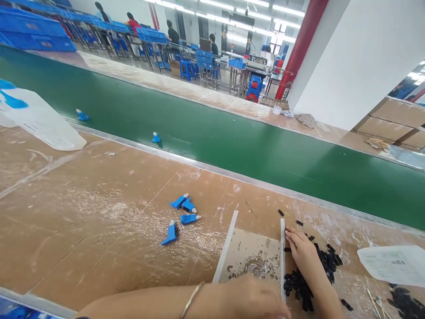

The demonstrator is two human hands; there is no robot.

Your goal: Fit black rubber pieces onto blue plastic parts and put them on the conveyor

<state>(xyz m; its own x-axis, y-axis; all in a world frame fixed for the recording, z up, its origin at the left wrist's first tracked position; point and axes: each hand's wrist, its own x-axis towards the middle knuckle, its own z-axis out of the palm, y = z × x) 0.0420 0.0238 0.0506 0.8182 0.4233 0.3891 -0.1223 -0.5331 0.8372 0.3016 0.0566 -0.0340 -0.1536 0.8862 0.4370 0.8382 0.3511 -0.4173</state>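
The right hand (303, 250) reaches in from the lower right, its fingertips pinched close together at the right white strip (282, 248); whether the grip is clamped on a small piece there, I cannot tell; beneath and around its wrist lie the black pieces (327, 266), heaped on the brown bench (99, 248), with a few scattered near the strip's far end. The left hand (252, 294), a bracelet (191, 301) on its wrist, crosses the bottom edge over the near part of the panel between the two strips; its fingers run low and out of view, so the state of that grip cannot be told; small shiny bits (255, 266) lie on the panel just beyond it. Four blue parts (171, 234) with pale tips sit on the bench left of the left strip (227, 243); two more stand on the green belt (215, 128) behind; a printed white sheet (395, 265) lies right of the black heap.
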